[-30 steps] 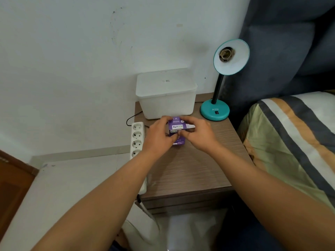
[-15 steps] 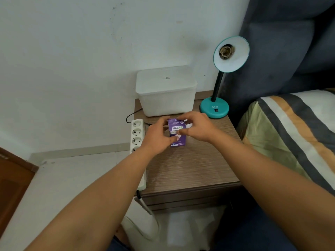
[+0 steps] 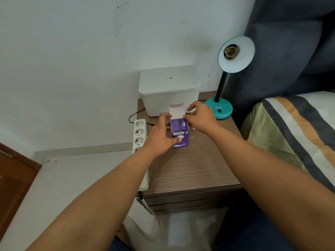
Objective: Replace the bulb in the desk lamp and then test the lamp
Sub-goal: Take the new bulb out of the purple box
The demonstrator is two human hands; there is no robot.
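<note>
The purple bulb box stands upright on the wooden surface, in front of the white lidded bin and to the left of the teal desk lamp. A second ago the box was shut and held between both hands; now its top flap is lifted open and stands up pale against the bin. The left hand is wrapped around the box's left side, thumb pressed on the front face. The right hand has moved up from the box's side to its top right edge, fingers curled there at the open mouth; whether it pinches a side flap I cannot tell. What is inside the box does not show. The lamp's shade is tilted toward the camera, its socket bare. A white power strip lies along the left edge of the surface, and a striped bed cover lies to the right.
</note>
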